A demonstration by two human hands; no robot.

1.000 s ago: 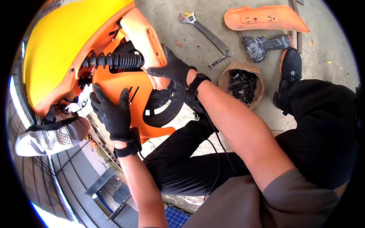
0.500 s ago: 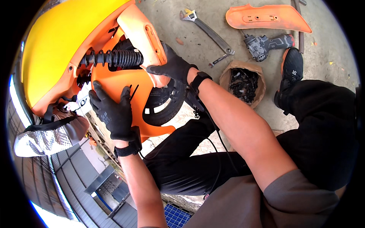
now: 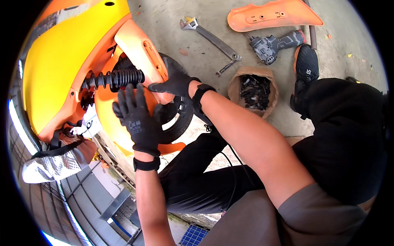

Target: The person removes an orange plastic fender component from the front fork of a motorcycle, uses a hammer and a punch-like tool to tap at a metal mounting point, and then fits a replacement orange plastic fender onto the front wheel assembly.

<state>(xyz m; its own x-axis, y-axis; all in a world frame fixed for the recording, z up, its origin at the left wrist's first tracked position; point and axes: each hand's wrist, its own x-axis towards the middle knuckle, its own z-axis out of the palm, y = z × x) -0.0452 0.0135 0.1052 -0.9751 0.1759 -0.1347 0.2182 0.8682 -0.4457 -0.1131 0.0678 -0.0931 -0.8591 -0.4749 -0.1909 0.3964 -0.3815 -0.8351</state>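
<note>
I read this as a repair workshop: bare concrete floor [image 3: 197,57], wrench [image 3: 213,39], power drill [image 3: 273,44], tub of bolts [image 3: 253,91], loose orange panel [image 3: 273,15].

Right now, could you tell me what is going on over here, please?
A person in black gloves works on an orange scooter panel. The left hand lies flat on it; the right hand grips its edge by the wheel. A wrench, a power driver and a bowl of fasteners lie on the floor.
</note>
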